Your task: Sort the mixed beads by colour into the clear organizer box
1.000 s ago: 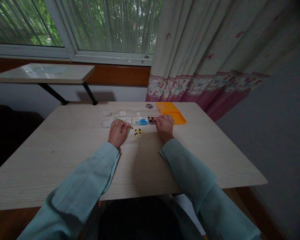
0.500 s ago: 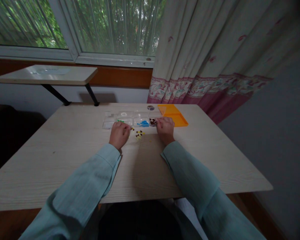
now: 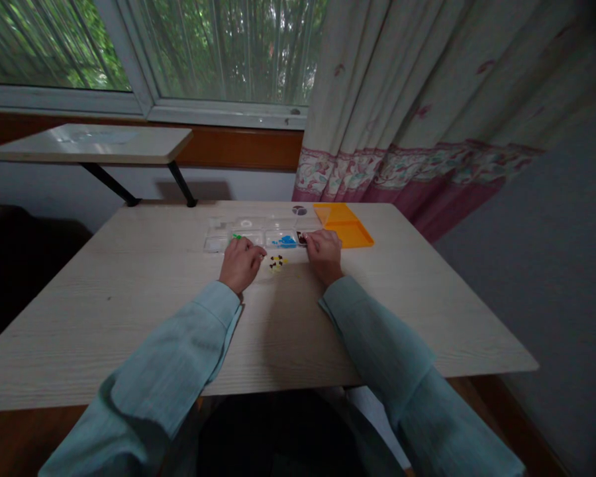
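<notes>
My left hand (image 3: 242, 262) rests near the front of a clear plastic compartment box, its thumb and fingertips drawn together; a small yellow-and-black piece was at these fingertips, now mostly hidden. My right hand (image 3: 324, 254) has its fingertips pinched at the compartment of dark brown pieces (image 3: 301, 237); what lies between them is too small to make out. Blue pieces (image 3: 286, 241) fill part of the compartment between my hands. Green pieces (image 3: 237, 236) show above my left hand. On the table between my hands sits a cluster of yellow and black pieces (image 3: 277, 263).
An orange tray (image 3: 352, 235) lies right of the clear box (image 3: 209, 245). A round dark item (image 3: 299, 211) is behind the box. A raised white shelf (image 3: 144, 146) on black legs stands at the table's (image 3: 153, 318) back left. A curtain (image 3: 367, 119) hangs at the back right.
My left fingertips have shifted slightly right, covering the small yellow-and-black piece. My right hand has moved slightly left over the dark brown pieces. The view has tilted a little.
</notes>
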A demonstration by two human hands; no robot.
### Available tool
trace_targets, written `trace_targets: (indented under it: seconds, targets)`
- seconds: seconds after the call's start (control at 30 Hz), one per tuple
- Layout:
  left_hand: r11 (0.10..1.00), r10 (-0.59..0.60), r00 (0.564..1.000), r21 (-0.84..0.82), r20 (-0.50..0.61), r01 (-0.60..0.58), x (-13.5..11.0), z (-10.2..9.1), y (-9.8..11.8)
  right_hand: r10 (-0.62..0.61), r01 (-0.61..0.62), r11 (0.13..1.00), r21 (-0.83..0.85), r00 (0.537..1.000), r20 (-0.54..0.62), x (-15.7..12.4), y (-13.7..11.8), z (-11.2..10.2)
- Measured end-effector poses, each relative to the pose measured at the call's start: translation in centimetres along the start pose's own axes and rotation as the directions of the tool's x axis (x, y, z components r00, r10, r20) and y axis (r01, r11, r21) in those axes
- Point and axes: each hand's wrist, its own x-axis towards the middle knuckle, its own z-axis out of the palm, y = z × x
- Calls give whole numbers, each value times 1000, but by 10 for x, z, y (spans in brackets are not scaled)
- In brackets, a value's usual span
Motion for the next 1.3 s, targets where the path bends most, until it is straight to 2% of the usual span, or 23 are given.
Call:
trace_targets:
  seconds: [0.47,0.9,1.03,1.13,1.23,1.3]
  targets:
    - [995,-85,996,41,-19,86,1,-1,-3,14,-14,1000,19,1000,9,0,-5,-3]
    - [990,-65,998,130,8,64,2,-7,-1,13,-13,1000,-2,999,32,0,-9,-6]
    - [989,-57,998,134,-14,58,3,-6,0,8,-8,1000,-3,1000,24,0,-11,-6]
    - [994,-76,996,82,-35,79,4,-4,0,-42,41,999,3,999,27,-2,-15,-5]
    - [993,-116,991,-35,-69,114,4,0,0,-162,159,986,47,983,81,-5,-24,-3]
    - [983,-139,987,-132,-86,127,5,2,1,-259,251,965,79,958,125,-8,-33,-2]
